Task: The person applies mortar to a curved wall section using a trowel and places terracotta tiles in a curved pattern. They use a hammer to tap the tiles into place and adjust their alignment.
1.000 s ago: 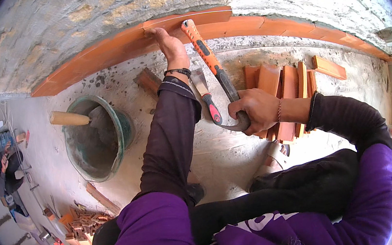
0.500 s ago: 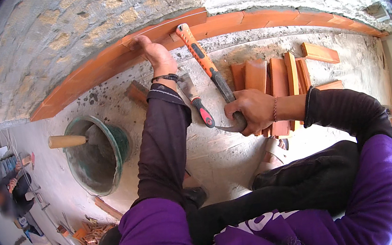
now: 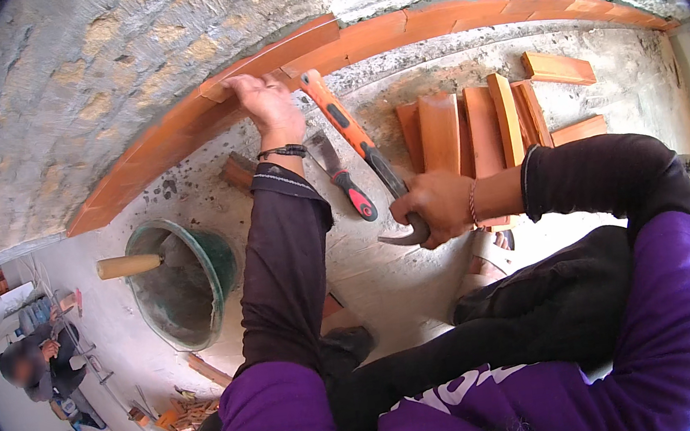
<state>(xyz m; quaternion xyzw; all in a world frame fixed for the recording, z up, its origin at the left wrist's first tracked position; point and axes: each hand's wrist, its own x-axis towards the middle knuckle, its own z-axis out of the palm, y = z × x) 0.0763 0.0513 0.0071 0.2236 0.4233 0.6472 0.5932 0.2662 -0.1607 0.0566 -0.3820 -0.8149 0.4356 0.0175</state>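
Observation:
My left hand (image 3: 270,111) reaches to the low course of orange bricks (image 3: 204,116) along the wall, its fingers stretched out at the upper brick's face; whether they press on it I cannot tell. A thin white string runs along that upper course. My right hand (image 3: 440,206) is wrapped round a claw hammer (image 3: 352,135) close to its head. The orange-and-black handle points toward the wall, with its end just short of the bricks. On the floor between my hands lies a putty knife (image 3: 351,191) with a black and red handle.
Loose orange bricks (image 3: 485,125) lie beyond my right hand. To the left stands a green bucket (image 3: 222,269) of grey mortar, with a wooden-handled trowel (image 3: 129,265) in it. Another person (image 3: 44,360) is at far left. My feet are close below the hammer.
The hammer's handle end has drawn back from the bricks, still in my right hand. My left hand's fingers have shifted and spread along the brick course. The view has turned slightly.

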